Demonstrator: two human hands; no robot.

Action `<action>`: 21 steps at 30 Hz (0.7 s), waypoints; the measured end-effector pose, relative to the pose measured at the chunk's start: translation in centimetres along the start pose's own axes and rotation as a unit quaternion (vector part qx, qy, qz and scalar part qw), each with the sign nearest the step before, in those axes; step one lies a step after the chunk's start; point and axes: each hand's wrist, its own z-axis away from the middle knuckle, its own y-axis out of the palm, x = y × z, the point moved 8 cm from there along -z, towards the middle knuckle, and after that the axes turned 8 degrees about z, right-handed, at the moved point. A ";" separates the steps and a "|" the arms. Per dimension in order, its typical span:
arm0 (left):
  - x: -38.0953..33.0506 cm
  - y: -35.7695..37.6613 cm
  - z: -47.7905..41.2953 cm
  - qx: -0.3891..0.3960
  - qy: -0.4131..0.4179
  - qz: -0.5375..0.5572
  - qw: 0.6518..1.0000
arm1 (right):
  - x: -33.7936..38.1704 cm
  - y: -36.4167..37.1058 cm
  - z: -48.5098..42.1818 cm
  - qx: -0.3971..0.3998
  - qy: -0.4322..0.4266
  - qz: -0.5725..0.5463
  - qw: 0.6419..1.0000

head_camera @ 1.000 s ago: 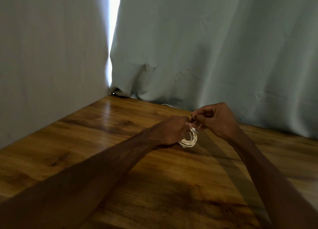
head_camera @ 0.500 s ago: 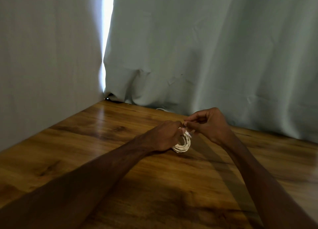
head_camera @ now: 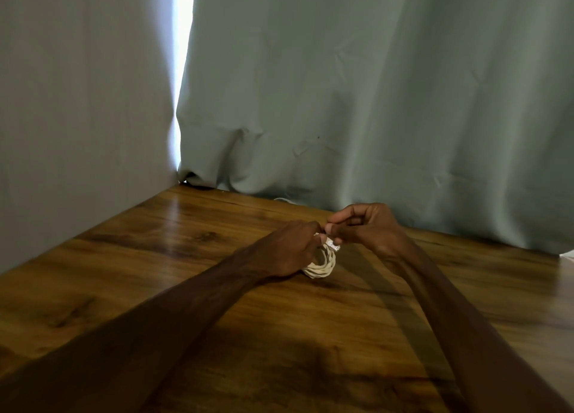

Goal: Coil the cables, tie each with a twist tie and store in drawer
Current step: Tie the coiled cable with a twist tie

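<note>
Grey curtain hangs behind the coiled white cable, its hem resting on the tabletop. The wooden table runs wide to the left of the coil and toward me, so there is plenty of room to work. Its rear edge sits near, just behind the coil.

Left hand is curled round the coil's left side and pins it on the wood. I judge this keeps the loops from springing apart.

Right hand is above-right of the coil, thumb and forefinger pinching a small white piece at its top. I take that piece for the twist tie, mid-wrap.

No drawer in view.
</note>
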 end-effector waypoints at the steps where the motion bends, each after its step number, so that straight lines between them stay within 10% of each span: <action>1: 0.0 0.0 0.0 0.000 0.001 -0.001 1.000 | -0.1 0.0 0.0 0.001 0.007 -0.006 1.000; 21: 0.7 0.1 -0.2 -0.001 -0.005 -0.001 1.000 | -1.0 0.2 -0.2 0.001 0.044 -0.039 0.998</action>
